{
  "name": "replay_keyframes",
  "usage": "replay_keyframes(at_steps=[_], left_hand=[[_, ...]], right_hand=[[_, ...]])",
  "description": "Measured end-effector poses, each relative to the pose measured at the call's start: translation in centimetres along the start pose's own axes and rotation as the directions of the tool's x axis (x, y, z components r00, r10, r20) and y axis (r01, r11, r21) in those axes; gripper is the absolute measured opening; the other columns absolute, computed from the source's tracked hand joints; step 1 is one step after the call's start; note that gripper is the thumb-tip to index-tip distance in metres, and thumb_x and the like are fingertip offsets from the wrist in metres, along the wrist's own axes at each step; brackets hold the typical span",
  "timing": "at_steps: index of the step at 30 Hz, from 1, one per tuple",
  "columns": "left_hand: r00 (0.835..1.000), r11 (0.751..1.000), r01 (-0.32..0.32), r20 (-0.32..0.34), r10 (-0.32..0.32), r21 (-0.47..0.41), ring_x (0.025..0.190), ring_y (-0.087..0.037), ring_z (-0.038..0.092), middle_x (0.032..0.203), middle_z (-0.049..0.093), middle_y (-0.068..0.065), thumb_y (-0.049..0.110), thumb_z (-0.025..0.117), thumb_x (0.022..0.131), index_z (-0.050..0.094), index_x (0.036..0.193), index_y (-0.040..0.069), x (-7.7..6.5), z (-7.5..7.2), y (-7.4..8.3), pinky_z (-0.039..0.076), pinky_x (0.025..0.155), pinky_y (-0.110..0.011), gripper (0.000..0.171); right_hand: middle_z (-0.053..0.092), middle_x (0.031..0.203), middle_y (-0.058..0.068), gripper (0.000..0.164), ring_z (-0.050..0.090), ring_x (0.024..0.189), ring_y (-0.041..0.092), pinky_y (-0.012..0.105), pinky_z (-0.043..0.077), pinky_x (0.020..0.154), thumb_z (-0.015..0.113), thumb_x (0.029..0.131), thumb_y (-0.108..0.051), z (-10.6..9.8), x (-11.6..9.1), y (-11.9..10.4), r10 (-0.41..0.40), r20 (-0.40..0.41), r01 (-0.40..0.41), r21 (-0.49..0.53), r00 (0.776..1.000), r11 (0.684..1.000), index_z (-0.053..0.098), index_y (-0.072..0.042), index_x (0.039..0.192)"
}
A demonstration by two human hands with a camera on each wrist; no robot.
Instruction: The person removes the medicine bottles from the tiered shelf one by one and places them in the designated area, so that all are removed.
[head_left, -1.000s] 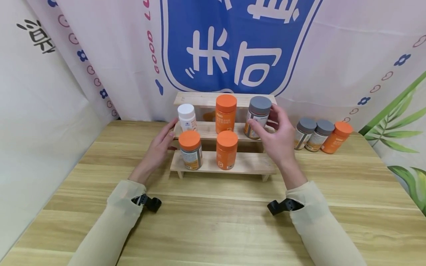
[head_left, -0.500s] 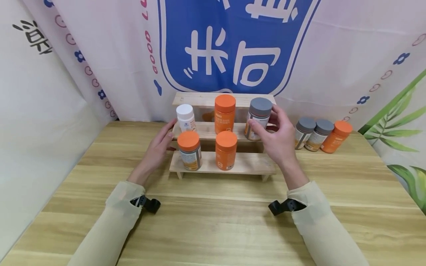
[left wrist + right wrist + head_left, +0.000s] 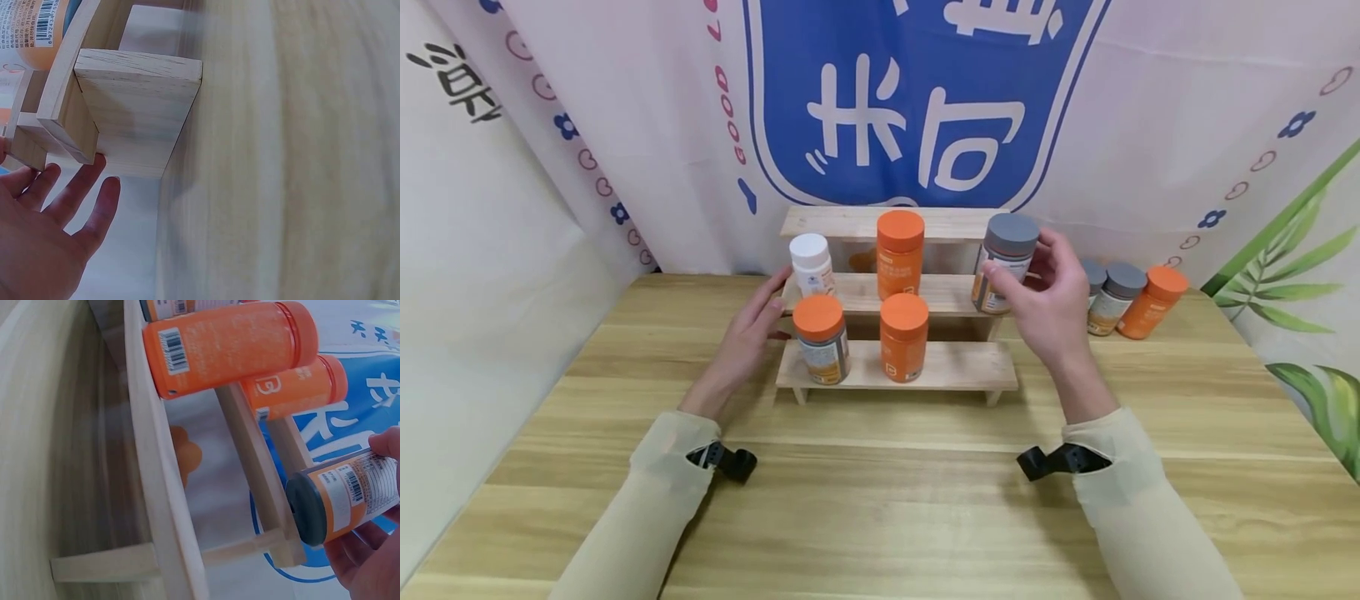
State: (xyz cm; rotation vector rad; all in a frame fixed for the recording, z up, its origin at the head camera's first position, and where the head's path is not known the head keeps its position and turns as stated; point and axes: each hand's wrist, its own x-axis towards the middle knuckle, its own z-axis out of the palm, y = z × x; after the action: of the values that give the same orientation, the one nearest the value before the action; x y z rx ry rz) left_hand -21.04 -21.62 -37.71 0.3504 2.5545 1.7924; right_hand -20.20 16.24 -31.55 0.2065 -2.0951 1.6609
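Observation:
A three-tier wooden display stand [image 3: 958, 367] holds several supplement jars. My right hand [image 3: 1054, 304] grips a grey-lidded jar [image 3: 1002, 271] at the right end of the middle tier, thumb on the near side. In the right wrist view, the base of this jar [image 3: 344, 494] overlaps the tier's end. My left hand [image 3: 745, 333] touches the left end of the stand with extended fingers [image 3: 103, 209], spread in the left wrist view. A white bottle [image 3: 811, 265] and an orange jar [image 3: 900, 258] share the middle tier. Below stand an orange-lidded grey jar [image 3: 822, 346] and another orange jar [image 3: 904, 342].
To the right of the stand, two grey-lidded jars [image 3: 1112, 304], one partly behind my hand, stand beside an orange jar [image 3: 1153, 304] on the wooden table [image 3: 880, 500]. A printed curtain [image 3: 685, 125] hangs close behind the stand.
My right hand has carried the grey-lidded jar rightward along the middle tier to its end. My left hand keeps its place at the stand's left end. The head view has shifted slightly.

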Motion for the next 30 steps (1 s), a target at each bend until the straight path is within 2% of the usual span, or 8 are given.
replay_keyframes(at_steps=[4, 19, 30], left_hand=[[1.000, 1.000, 0.004, 0.001, -0.004, 0.003, 0.143, -0.038, 0.048, 0.179, 0.021, -0.002, 0.038, 0.031, 0.117, 0.021, 0.172, 0.025, 0.0, 0.0, 0.1, 0.052, 0.101, -0.044, 0.058], [1.000, 1.000, 0.008, -0.015, -0.008, 0.023, 0.139, -0.039, 0.053, 0.176, 0.028, -0.009, 0.033, 0.035, 0.117, 0.024, 0.171, 0.026, -0.4, -0.3, 0.6, 0.054, 0.093, -0.030, 0.056], [1.000, 1.000, 0.003, -0.002, -0.003, 0.021, 0.140, -0.041, 0.053, 0.178, 0.025, -0.009, 0.031, 0.036, 0.116, 0.023, 0.171, 0.025, -0.3, -0.3, 0.7, 0.054, 0.096, -0.037, 0.057]], right_hand=[[0.069, 0.122, 0.000, 0.052, 0.065, 0.104, 0.018, 0.024, 0.054, 0.091, 0.083, 0.093, -0.023, -0.8, 0.1, 0.0, 0.008, 0.000, -0.008, 0.005, 1.000, 1.000, 0.063, -0.019, 0.140], [0.068, 0.117, -0.007, 0.048, 0.066, 0.106, 0.015, 0.019, 0.055, 0.091, 0.082, 0.092, -0.017, -3.8, 0.7, 0.4, 0.029, -0.016, -0.029, 0.009, 0.999, 1.000, 0.064, -0.017, 0.136], [0.069, 0.122, -0.007, 0.051, 0.066, 0.110, 0.012, 0.017, 0.054, 0.093, 0.083, 0.093, -0.021, -4.8, 0.7, 0.9, 0.078, -0.015, -0.079, -0.039, 0.997, 0.996, 0.063, -0.020, 0.139]])
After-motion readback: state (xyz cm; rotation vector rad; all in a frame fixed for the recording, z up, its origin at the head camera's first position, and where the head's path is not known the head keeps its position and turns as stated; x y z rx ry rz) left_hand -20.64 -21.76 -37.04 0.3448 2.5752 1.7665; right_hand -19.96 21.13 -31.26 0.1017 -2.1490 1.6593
